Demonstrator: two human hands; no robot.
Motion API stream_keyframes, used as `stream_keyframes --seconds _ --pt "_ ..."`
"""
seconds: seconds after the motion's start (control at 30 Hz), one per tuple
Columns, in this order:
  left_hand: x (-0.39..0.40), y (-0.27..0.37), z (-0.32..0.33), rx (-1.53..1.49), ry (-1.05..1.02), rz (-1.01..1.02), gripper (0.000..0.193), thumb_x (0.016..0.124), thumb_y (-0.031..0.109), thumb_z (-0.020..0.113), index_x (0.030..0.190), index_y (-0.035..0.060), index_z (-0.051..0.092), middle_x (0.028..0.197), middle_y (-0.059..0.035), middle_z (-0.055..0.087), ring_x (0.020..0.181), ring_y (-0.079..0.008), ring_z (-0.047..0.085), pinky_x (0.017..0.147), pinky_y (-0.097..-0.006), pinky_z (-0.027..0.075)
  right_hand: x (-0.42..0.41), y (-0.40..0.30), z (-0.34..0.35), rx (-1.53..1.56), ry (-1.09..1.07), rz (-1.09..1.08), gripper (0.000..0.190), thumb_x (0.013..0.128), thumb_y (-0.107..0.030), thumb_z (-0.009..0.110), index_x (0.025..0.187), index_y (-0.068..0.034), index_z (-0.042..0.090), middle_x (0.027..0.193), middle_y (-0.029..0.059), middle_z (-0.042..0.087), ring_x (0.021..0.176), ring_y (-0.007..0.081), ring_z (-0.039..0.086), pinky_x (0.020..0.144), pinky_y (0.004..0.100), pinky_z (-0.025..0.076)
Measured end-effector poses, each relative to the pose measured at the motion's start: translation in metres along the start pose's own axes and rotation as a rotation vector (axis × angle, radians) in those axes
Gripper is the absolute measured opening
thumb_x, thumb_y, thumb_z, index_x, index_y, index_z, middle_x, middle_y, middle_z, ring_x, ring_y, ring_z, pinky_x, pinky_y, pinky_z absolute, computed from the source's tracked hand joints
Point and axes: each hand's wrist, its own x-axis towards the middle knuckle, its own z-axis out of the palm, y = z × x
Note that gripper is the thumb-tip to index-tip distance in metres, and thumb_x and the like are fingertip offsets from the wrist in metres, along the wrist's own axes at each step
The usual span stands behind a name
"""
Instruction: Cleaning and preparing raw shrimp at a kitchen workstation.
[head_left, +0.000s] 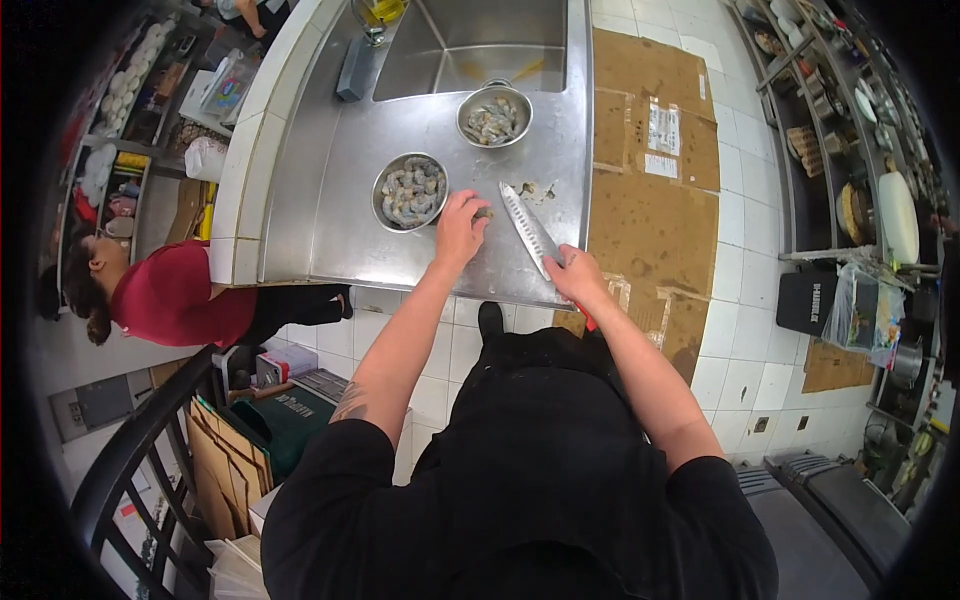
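On the steel counter (352, 259), my left hand (459, 229) has its fingertips around a raw shrimp (483, 214), which they partly hide. My right hand (576, 271) grips a kitchen knife (525, 225) by its red handle. The dimpled blade points away from me and slants up to the left, its tip beyond the shrimp. Just left of my left hand stands a steel bowl (373, 196) with several grey shrimp (412, 191). Farther back, a steel colander (529, 124) holds more shrimp pieces (493, 121). Dark scraps (550, 193) lie right of the knife tip.
A steel sink (495, 45) lies behind the colander, with a grey-blue block (352, 71) on its left. Flattened cardboard (652, 217) covers floor tiles at right. A person in a red shirt (176, 296) stands left of the tiled ledge (238, 202). Shelves (795, 127) line the right.
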Motion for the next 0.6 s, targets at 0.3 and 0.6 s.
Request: stream_keyframes --seconds 0.3,0.6 --pt "0.021 0.003 0.013 0.084 -0.052 -0.048 0.018 0.081 0.011 0.086 0.097 0.0079 0.079 0.099 -0.0102 0.074 0.100 -0.0326 0.067 0.089 -0.0426 0.054 0.015 -0.027 -0.006 -0.106 -0.009 0.075 0.054 0.099 -0.051 0.066 0.103 0.002 0.073 0.077 0.0227 0.073 0.071 0.0372 0.075 0.074 0.0490 0.058" --pt "0.026 -0.019 0.019 -0.007 -0.154 -0.140 0.015 0.084 0.012 0.084 0.097 0.0065 0.081 0.097 -0.0116 0.075 0.097 -0.0345 0.070 0.085 -0.0438 0.055 0.031 -0.028 -0.003 -0.123 0.028 0.067 0.052 0.096 -0.050 0.069 0.105 0.000 0.074 0.094 0.0254 0.076 0.094 0.0422 0.075 0.085 0.0510 0.057"
